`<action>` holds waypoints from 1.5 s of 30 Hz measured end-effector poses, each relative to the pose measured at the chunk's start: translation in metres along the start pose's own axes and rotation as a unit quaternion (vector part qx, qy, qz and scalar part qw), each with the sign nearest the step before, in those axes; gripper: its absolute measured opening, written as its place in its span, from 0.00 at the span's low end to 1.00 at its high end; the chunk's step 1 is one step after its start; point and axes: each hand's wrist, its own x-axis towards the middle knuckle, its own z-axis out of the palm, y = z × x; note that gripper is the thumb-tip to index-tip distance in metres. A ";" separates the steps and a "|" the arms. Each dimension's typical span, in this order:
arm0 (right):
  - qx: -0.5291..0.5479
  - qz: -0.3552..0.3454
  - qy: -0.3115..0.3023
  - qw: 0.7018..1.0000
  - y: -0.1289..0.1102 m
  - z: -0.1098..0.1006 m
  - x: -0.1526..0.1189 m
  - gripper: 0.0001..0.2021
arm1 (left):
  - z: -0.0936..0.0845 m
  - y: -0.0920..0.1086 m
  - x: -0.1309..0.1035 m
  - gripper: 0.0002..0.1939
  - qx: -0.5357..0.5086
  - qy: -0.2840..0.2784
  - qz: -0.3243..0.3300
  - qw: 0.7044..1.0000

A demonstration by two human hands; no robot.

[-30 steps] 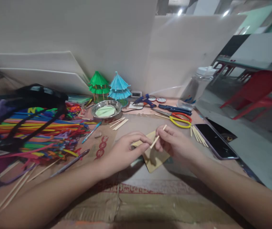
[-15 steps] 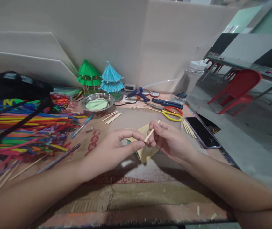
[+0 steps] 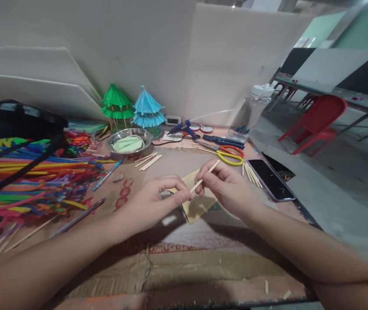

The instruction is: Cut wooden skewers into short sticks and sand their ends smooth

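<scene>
A short, pale wooden stick (image 3: pixel 213 166) slants between my hands above the middle of the table. My right hand (image 3: pixel 227 183) pinches it between thumb and fingers, its upper end sticking out past them. At the lower end, the thumb and forefinger of my left hand (image 3: pixel 163 196) close on the tip. Beneath both hands lies a piece of yellowish sandpaper-like sheet (image 3: pixel 197 209), partly covered by the fingers. Short cut sticks (image 3: pixel 151 162) lie beyond my left hand, and more small sticks (image 3: pixel 253 175) lie to the right of my right hand.
Scissors (image 3: pixel 231 155), a glue gun (image 3: pixel 181 128) and a metal bowl (image 3: pixel 109 144) stand behind my hands. Green (image 3: pixel 116 103) and blue (image 3: pixel 148 105) paper-roofed models are at the back. Colourful pipe cleaners (image 3: pixel 35 172) fill the left. A phone (image 3: pixel 271 180) and bottle (image 3: pixel 251 114) are right.
The stick has turned slightly in my fingers, and more of its length shows between my hands. My hands stay close together over the yellowish sheet. The whole view has shifted a little.
</scene>
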 end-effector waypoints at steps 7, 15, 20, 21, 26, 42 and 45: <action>-0.350 0.002 -0.063 0.935 0.015 -0.046 0.031 0.05 | -0.008 -0.038 0.021 0.18 0.196 0.002 -0.027 0.980; -0.576 -0.036 0.032 0.816 0.045 -0.087 0.046 0.08 | -0.034 -0.057 0.031 0.14 0.316 0.053 -0.023 0.947; -0.611 -0.075 0.097 0.782 0.056 -0.113 0.054 0.12 | -0.062 -0.076 0.037 0.16 0.383 0.076 -0.048 0.919; -0.614 -0.083 0.104 0.778 0.057 -0.116 0.053 0.12 | -0.067 -0.079 0.038 0.17 0.397 0.076 -0.053 0.913; -0.611 -0.115 0.147 0.769 0.065 -0.123 0.051 0.12 | -0.083 -0.085 0.036 0.18 0.466 0.077 -0.080 0.878; -0.590 -0.117 0.133 0.788 0.084 -0.117 0.050 0.11 | -0.063 -0.120 0.034 0.16 0.587 0.045 -0.045 0.807; -0.589 -0.113 0.131 0.789 0.084 -0.116 0.049 0.12 | -0.063 -0.122 0.032 0.14 0.592 0.037 -0.037 0.804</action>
